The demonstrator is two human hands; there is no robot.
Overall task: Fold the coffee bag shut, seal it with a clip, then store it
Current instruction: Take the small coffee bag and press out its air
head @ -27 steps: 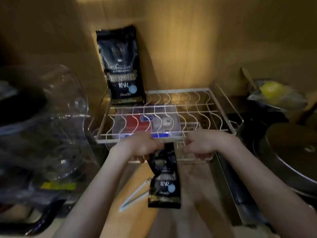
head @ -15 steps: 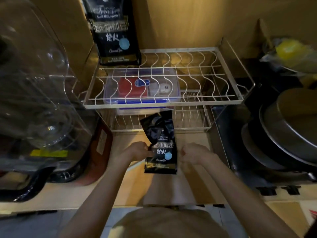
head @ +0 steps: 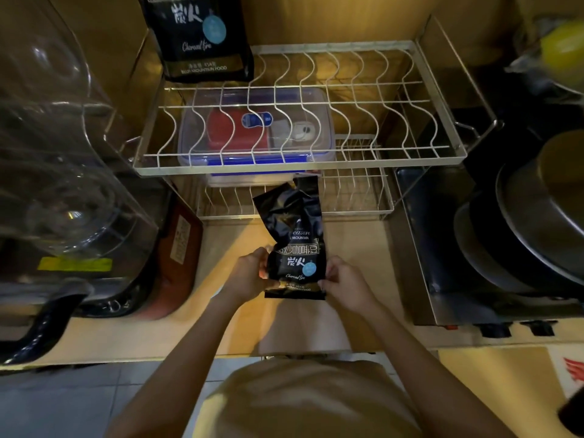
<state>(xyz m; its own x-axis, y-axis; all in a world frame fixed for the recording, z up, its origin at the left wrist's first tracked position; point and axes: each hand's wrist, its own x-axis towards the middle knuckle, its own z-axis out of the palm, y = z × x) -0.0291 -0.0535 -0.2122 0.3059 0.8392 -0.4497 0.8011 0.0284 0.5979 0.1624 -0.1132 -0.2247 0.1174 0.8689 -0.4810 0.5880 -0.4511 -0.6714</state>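
A black coffee bag (head: 292, 245) with white and gold print stands upright on the wooden counter (head: 357, 248), its crumpled top unfolded and leaning toward the wire rack. My left hand (head: 249, 275) grips its lower left side. My right hand (head: 343, 281) grips its lower right side. No clip shows in this view; the white one seen earlier on the counter is hidden.
A second, larger coffee bag (head: 199, 36) stands on the wire rack's (head: 442, 153) back left corner. A clear lidded box (head: 256, 131) sits under the rack. A glass appliance (head: 57, 184) crowds the left; stacked pans (head: 531, 229) fill the right.
My hands slid from the bag's top down to its lower sides and drew it toward me. The top now stands free. The camera tilted downward.
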